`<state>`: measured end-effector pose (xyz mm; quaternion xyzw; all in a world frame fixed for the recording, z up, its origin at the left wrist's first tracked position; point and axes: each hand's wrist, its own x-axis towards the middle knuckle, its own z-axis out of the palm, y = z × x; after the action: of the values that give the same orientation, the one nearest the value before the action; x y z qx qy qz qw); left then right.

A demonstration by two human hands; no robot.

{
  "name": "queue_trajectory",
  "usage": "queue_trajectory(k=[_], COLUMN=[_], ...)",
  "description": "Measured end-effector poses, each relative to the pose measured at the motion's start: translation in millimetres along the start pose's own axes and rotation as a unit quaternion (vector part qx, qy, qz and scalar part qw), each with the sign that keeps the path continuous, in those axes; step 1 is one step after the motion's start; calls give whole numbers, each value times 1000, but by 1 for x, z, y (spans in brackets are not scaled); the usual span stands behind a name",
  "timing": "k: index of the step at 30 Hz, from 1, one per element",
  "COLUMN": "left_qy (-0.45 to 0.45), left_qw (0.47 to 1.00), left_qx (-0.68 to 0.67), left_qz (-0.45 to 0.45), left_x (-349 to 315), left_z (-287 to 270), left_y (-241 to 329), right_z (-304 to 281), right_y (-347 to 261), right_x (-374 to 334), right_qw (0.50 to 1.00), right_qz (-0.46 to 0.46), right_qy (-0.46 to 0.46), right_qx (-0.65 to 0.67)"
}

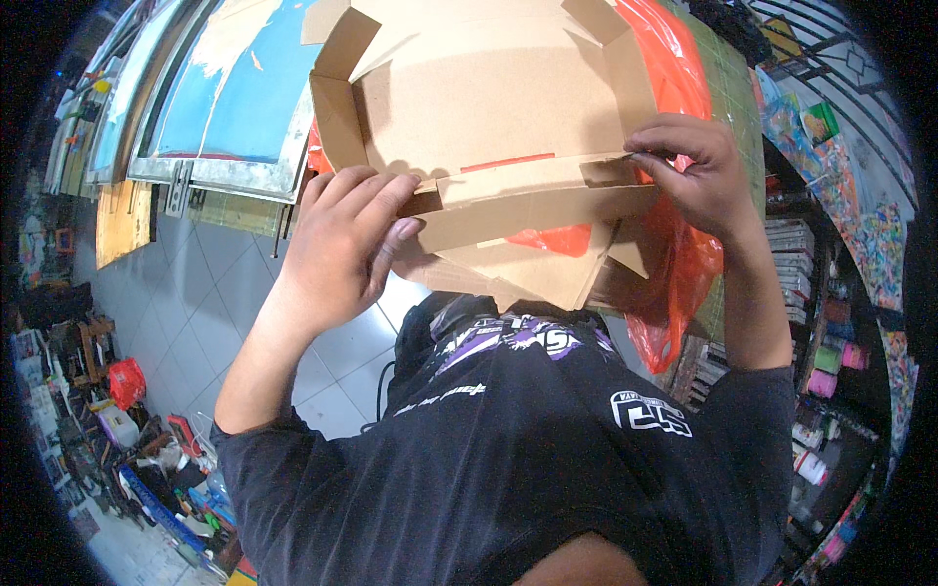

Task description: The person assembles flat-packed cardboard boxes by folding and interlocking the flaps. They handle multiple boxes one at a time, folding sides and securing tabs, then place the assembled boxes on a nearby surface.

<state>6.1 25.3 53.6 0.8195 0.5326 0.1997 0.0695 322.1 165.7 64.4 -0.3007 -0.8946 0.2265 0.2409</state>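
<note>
In front of me lies a partly folded brown cardboard box (489,107), its flat base facing up and its side walls raised. My left hand (357,234) grips the left end of its near wall, fingers over the top edge and thumb on the near side. At the right end of that same wall, my right hand (699,166) pinches the cardboard between thumb and fingers. Loose flaps hang from the near side toward my shirt. A red plastic bag (674,293) lies under and beside the box on the right, partly hidden by it.
Framed screens with blue faces (230,88) lean at the left, above a tiled floor (210,269). Cluttered shelves and tools (127,420) fill the lower left. On the right stand racks with bottles and spools (826,371). A green mat (733,98) lies beneath the bag.
</note>
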Motion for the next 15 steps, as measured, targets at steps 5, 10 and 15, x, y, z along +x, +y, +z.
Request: queue_trajectory(k=[5, 10, 15], left_qy=[-4, 11, 13], left_qw=[999, 999, 999], left_qx=[-45, -37, -39], left_qz=[-13, -7, 14], left_x=[4, 4, 1], left_z=[1, 6, 4], left_y=[-6, -11, -11], right_z=[-5, 4, 15], right_y=[-2, -10, -21], right_x=[1, -1, -7], right_qw=[999, 999, 985], right_qz=[40, -41, -93], right_qy=[-29, 32, 89], right_qx=[10, -7, -119])
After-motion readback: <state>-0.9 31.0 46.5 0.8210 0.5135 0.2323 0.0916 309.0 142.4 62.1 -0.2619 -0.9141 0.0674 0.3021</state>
